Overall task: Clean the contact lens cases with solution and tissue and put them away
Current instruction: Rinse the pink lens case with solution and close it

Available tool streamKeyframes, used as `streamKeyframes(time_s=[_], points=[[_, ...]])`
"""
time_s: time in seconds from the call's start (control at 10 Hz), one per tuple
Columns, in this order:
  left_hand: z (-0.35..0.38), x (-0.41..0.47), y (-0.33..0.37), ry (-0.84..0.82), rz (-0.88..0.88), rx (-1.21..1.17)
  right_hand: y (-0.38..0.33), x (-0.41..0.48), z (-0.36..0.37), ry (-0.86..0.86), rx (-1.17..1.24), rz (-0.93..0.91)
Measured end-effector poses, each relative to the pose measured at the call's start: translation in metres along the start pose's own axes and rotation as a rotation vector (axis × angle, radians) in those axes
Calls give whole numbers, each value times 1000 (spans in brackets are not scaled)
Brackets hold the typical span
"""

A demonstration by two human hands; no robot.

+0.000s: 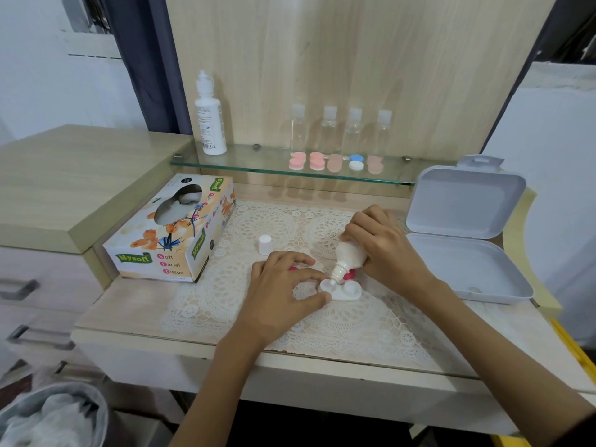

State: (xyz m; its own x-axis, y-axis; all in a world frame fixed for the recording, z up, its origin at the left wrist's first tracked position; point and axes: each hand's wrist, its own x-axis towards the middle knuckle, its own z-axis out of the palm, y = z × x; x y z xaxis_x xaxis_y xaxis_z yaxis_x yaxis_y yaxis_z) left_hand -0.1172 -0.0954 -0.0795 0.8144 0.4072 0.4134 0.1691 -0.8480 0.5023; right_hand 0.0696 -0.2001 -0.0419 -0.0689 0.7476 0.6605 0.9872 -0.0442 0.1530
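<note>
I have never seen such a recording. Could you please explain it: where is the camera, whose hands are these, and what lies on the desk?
There is no machine: a person wears one camera on the head, looking down at both bare hands. The right hand holds a small bottle tipped nozzle-down over an open white lens case, which the left hand steadies on a lace mat. Nearby lie a white cap, a tissue box and an open grey box.

Wht lens case (347, 293), orange-floral tissue box (167, 243).
</note>
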Motion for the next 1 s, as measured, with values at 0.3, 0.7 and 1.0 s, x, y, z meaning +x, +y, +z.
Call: streamKeyframes(time_s=[0.3, 0.7, 1.0], points=[[0, 0, 0, -4, -3, -3, 6, -4, -9, -47, 122, 87], [1, 0, -1, 6, -4, -12, 22, -16, -11, -37, -30, -6], [0, 0, 0, 5, -8, -16, 21, -16, -12, 20, -65, -32]])
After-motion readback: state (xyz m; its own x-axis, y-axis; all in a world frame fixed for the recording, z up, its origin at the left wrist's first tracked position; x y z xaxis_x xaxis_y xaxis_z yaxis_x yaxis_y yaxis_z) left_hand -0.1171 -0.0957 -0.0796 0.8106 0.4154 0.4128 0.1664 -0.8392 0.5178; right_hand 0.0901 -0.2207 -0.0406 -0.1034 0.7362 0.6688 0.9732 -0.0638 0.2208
